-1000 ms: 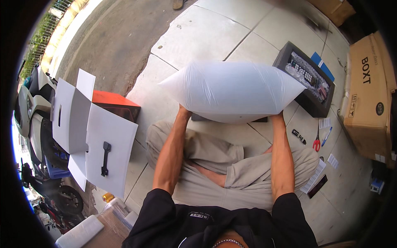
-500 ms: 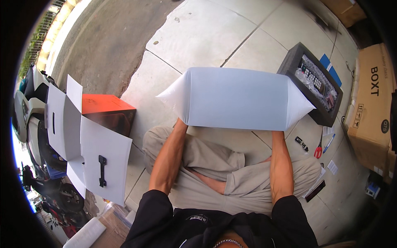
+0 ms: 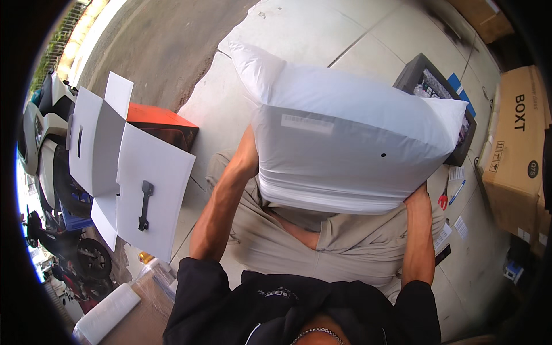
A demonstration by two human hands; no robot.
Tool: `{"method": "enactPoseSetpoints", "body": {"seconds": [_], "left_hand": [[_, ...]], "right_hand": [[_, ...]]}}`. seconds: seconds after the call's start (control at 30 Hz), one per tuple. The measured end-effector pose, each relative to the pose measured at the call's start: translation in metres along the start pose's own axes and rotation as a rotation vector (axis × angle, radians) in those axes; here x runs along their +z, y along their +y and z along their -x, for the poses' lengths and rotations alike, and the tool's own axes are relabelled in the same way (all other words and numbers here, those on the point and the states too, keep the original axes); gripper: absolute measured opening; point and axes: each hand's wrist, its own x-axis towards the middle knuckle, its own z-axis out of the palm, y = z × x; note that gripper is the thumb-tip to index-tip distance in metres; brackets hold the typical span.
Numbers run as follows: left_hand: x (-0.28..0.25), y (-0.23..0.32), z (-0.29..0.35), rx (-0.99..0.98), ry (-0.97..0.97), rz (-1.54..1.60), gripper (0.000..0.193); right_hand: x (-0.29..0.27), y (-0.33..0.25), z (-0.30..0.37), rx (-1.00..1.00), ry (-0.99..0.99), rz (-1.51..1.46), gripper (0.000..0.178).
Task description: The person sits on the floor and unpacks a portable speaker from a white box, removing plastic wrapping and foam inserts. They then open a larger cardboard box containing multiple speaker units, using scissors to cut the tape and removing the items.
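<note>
A large block-shaped package in a white plastic bag (image 3: 345,141) is held up over my crossed legs. Its near face carries a pale label strip and a small black dot, and loose bag corners stick out at both sides. My left hand (image 3: 249,150) grips its left side, fingers hidden by the package. Low on the right side, my right hand (image 3: 417,199) is closed on the package, its fingertips tucked out of sight beneath it.
An open white carton (image 3: 155,190) with a black handle stands at left, beside an orange-and-black box (image 3: 164,126). A dark foam tray (image 3: 411,72) sits behind the package. Red-handled scissors (image 3: 442,201), a blue pen (image 3: 457,192) and a large brown carton (image 3: 514,155) are at right.
The package has tilted and come nearer, so its labelled face now shows. Both hands have shifted outward with it, and it now covers more of the foam tray.
</note>
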Motion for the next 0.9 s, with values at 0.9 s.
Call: {"method": "enactPoseSetpoints", "body": {"seconds": [0.9], "left_hand": [[-0.02, -0.051, -0.003, 0.039, -0.14, -0.576, 0.061]], "right_hand": [[0.019, -0.04, 0.017, 0.111, -0.183, 0.555, 0.087]]}}
